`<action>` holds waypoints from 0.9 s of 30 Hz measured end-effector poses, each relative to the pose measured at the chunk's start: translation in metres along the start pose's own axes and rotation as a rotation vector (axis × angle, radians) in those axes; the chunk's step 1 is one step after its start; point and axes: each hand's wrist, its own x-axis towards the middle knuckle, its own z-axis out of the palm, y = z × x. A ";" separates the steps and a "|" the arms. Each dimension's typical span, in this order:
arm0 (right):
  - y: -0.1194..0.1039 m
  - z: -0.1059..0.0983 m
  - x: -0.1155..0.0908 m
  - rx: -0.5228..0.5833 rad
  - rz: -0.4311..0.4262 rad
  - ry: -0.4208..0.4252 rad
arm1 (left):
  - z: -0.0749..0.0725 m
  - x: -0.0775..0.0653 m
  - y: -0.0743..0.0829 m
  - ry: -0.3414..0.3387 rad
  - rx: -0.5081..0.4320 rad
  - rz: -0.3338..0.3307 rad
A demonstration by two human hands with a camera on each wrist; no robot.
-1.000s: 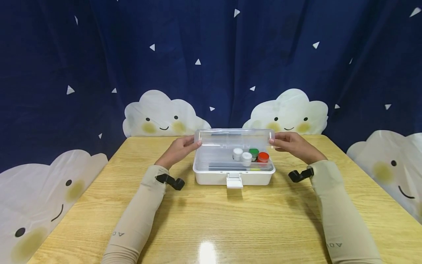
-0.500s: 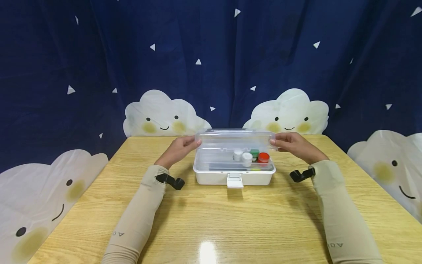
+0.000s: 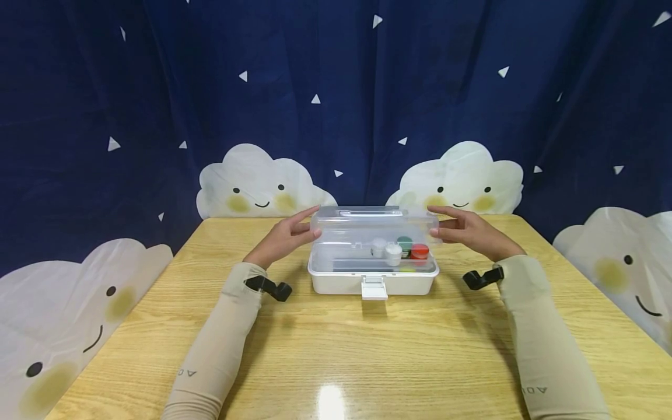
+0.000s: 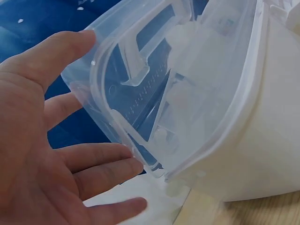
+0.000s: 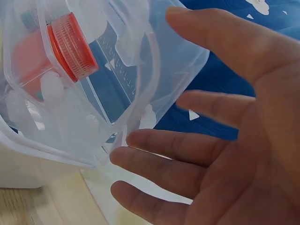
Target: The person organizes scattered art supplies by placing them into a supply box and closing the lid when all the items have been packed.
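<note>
A white plastic box [image 3: 343, 284] stands on the table, its clear hinged lid [image 3: 367, 223] tilted partway down over it. Beside the lid's left end, my left hand [image 3: 280, 239] has its fingers spread, thumb and fingertips at the lid's edge. My right hand [image 3: 471, 234] mirrors it at the right end, fingers fairly straight. Inside the box, seen through clear plastic, are a red-capped jar [image 3: 419, 252], a green-capped jar [image 3: 405, 244] and two white-capped jars [image 3: 393, 251]. In the right wrist view, the red cap [image 5: 74, 47] shows near the lid.
A white latch [image 3: 374, 289] hangs unfastened at the box's front. The wooden table [image 3: 336, 350] extends on all sides. Behind it hangs a dark blue curtain [image 3: 346, 87] with white triangles and cloud cutouts [image 3: 262, 181].
The lid has tilted forward and down, so its top handle now shows and the jars are seen through it. Both index fingers have straightened and lifted; the box stays in place.
</note>
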 end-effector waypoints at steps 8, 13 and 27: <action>0.000 -0.001 -0.001 -0.041 0.004 -0.017 | -0.002 -0.002 0.000 -0.059 -0.054 0.022; 0.001 -0.002 -0.002 -0.062 0.010 -0.023 | -0.002 -0.003 0.004 -0.079 -0.069 0.006; 0.000 -0.001 -0.005 -0.082 -0.019 -0.067 | -0.005 -0.017 0.029 -0.130 -0.051 -0.010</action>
